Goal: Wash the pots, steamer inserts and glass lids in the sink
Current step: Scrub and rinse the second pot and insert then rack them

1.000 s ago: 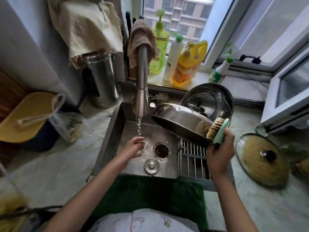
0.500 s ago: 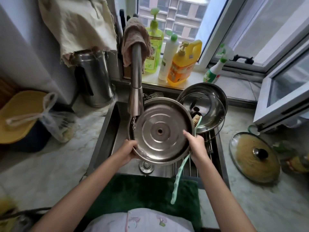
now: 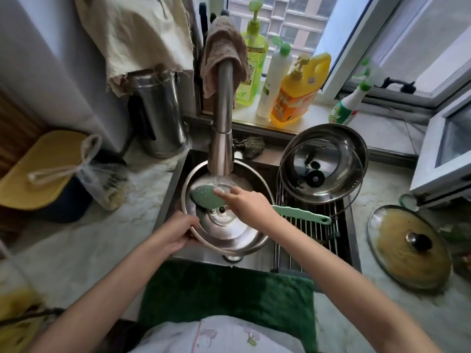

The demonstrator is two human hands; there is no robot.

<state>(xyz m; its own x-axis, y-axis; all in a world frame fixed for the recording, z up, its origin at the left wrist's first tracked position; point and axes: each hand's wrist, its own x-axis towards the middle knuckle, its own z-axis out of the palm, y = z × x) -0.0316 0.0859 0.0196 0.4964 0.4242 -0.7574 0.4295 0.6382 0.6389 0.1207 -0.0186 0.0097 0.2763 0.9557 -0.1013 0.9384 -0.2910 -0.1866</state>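
Pot [image 3: 224,225] at frame centre, in sink [image 3: 265,258] under tap [image 3: 221,138] w/ water running. Left hand [image 3: 175,233] grips pot rim at lower left; right hand [image 3: 248,203] holds green brush [image 3: 207,197] inside pot.

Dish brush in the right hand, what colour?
Pale mint green, head and handle alike. The brush, held by the right hand, shows clearly in the head view.

At frame centre the pot [image 3: 226,225] is polished, mirror-bright steel, like the faucet [image 3: 222,118] above it. The brush [image 3: 209,197] is matt green plastic. At right, 1 glass lid [image 3: 407,247] looks clouded and greasy on pale, smooth marble-look counter [image 3: 356,327]. Bottom centre, a plush green cloth mat [image 3: 229,294]; top, rough beige fabric [image 3: 135,34].
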